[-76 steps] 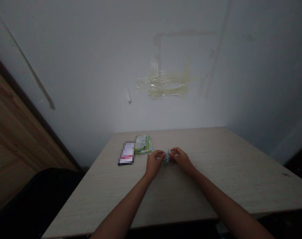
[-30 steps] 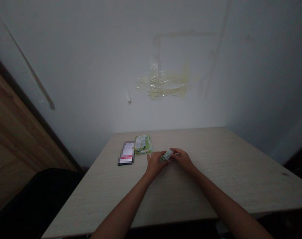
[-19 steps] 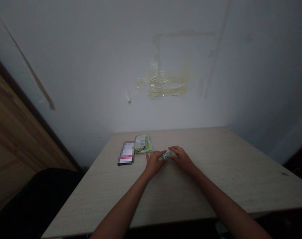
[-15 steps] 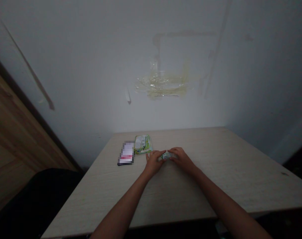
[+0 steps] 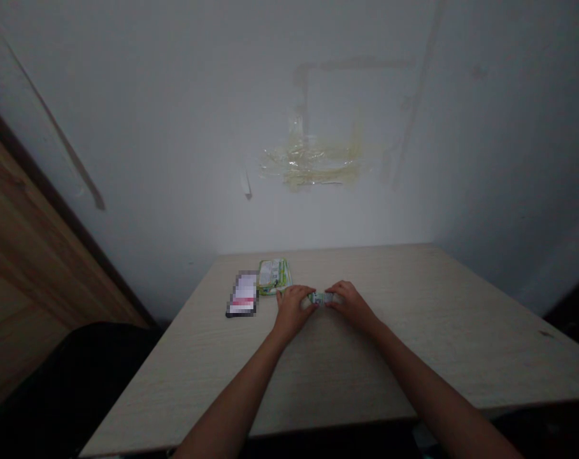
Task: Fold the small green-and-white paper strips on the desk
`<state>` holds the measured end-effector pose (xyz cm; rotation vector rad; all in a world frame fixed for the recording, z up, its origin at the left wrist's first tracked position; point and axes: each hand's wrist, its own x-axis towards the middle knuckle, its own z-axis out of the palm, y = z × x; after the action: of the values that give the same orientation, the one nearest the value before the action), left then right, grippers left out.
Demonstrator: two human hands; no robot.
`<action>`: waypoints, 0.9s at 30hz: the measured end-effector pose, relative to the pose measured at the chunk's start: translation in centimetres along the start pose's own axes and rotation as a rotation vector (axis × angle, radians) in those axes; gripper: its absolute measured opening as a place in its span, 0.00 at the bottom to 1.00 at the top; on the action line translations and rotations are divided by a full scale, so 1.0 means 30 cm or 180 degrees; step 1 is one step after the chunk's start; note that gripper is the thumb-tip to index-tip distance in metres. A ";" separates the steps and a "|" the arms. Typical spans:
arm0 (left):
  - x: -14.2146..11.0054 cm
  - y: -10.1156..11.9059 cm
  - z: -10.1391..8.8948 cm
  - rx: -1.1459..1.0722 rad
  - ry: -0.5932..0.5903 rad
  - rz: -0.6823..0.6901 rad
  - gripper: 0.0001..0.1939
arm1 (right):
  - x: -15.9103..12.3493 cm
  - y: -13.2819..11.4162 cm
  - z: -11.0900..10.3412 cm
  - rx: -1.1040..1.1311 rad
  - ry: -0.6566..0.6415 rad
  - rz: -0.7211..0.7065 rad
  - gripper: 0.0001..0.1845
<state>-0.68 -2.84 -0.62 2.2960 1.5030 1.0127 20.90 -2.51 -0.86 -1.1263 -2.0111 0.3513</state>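
Note:
Between my two hands is a small green-and-white printed packet point(image 5: 320, 298), low over the middle of the table. My left hand point(image 5: 293, 307) pinches its left end between thumb and fingers. Its right end is gripped the same way by my right hand point(image 5: 350, 302). The fingers cover both ends, so the packet's full shape is hidden. Just beyond my left hand lie flat green-and-white printed packets point(image 5: 274, 274), probably stacked. A phone point(image 5: 243, 294) with a blurred-out screen lies to their left.
The pale wooden table point(image 5: 423, 357) meets a grey wall point(image 5: 174, 127) at its back edge. Peeling clear tape point(image 5: 313, 162) sticks to the wall. A dark rounded object point(image 5: 79, 376) stands beside the table's left edge, near a wooden panel point(image 5: 41, 236).
My hands have moved slightly apart, and more of the small packet shows between them. The phone and the flat packets have stayed in place.

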 end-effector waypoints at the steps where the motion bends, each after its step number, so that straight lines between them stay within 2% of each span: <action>1: 0.000 -0.001 -0.001 -0.0005 -0.0008 0.0003 0.18 | 0.000 -0.003 -0.002 0.0003 -0.0012 -0.0009 0.14; 9: 0.005 0.000 -0.005 -0.0030 0.0031 -0.0168 0.14 | 0.001 -0.017 -0.023 0.0185 -0.0078 0.0005 0.13; 17: 0.008 0.000 -0.008 -0.0054 0.0073 -0.0173 0.13 | 0.000 -0.012 -0.025 0.0213 -0.0076 0.0061 0.14; 27: 0.003 0.009 -0.020 -0.0133 0.0110 -0.0104 0.12 | 0.004 -0.035 -0.035 0.0154 -0.0064 0.0062 0.10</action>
<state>-0.84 -2.99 0.00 2.2295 1.5125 1.0701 21.03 -3.14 0.47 -1.1170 -1.9997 0.4207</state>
